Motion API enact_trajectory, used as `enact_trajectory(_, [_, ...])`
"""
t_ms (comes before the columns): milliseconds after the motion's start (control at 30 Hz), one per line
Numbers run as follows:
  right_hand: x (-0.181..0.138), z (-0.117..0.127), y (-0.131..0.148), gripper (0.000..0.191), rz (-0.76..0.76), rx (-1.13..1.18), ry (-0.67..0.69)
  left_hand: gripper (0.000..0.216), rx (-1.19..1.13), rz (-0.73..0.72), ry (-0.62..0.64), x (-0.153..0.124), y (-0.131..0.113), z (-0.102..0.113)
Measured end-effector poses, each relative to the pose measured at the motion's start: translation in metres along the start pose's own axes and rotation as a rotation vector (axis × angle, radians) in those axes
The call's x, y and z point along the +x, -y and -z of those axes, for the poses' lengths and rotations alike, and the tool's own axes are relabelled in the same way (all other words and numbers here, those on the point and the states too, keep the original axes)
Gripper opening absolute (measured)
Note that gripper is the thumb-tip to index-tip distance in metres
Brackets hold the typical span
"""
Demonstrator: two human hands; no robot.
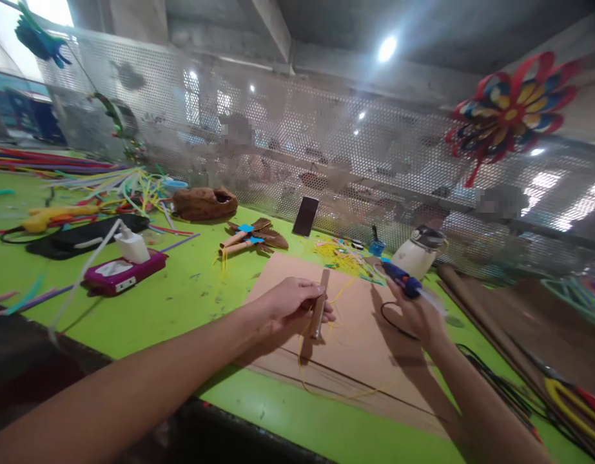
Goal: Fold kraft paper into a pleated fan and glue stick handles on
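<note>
left forearm [147, 374], one: slanting in from the near left of the cardboard sheet [278, 277], which is lying on the green counter [195, 283].
brown tube [318, 322], one: being held above the sheet's middle, leaning slightly. judged as rolled already; it is showing no blue patch and no leaf shape, so any such trimming is seemingly still wanting.
yellow string [300, 364]: curving over the sheet below the tube; whether it is joining the tube, cannot tell.
trimmed tubes [229, 243], two: lying beyond the sheet's far left corner, bearing blue patches and brown leaf shapes; looking further along than the held one.
left hand [297, 299]: palm turning partly upward, grip pinching the brown tube between thumb and fingers.
right hand [420, 312]: wrist bending, grip wrapping around a blue glue gun [402, 279] above the sheet's right edge; the trigger is not showing clearly.
</note>
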State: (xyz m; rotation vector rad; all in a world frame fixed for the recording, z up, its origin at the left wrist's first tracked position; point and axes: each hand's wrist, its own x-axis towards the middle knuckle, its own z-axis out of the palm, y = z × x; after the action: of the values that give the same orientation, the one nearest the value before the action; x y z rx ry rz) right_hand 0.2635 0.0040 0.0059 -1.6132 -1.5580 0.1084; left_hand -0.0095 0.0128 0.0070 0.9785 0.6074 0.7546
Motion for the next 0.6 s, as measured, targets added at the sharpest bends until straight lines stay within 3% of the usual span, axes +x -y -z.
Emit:
enact_trajectory(200, [0.013,-0.018,-0.004,0.021,0.148,-0.223,0.164,0.008,-0.013,0.019,0.033,-0.001,0.003,0.000])
enact_trajectory(333, [0.016,-0.016,-0.009,0.017,0.200,-0.254,0.279,0.010,-0.005,0.003,0.025,0.001,0.002,0.004])
enact_trajectory(467, [0.002,-0.002,-0.003,0.023,0.226,-0.194,0.268,0.011,-0.017,0.003,0.035,0.001,0.002,0.003])
enact_trajectory(600, [-0.021,0.000,0.028,0.025,0.222,-0.070,0.189,0.015,-0.006,-0.007,0.042,-0.001,0.003,0.000])
